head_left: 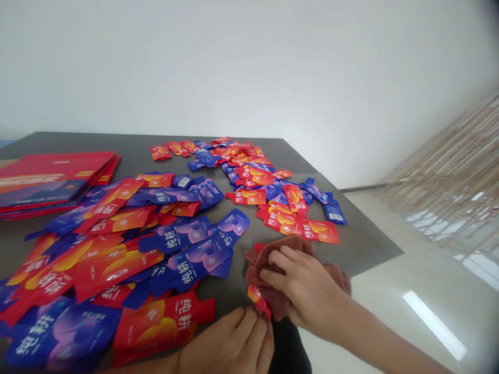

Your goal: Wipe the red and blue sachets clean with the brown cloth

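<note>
A red-and-orange pouch (255,295) lies at the table's near edge, mostly covered by a brown cloth (290,249). My left hand (237,340) pinches the pouch's near end, fingers closed. Gripped in my right hand (300,283), the cloth presses over the upper part of the pouch. To the left of both hands is a heap of red and blue pouches (187,259) with white lettering. A red pouch (161,322) from this heap lies just beside my left hand.
Beyond my hands, a second pile of red and blue pouches (249,176) stretches toward the back of the dark table (366,249). Flat red packages (50,176) are stacked at the left. A white wall (241,67) stands behind; pale floor (390,322) lies to the right.
</note>
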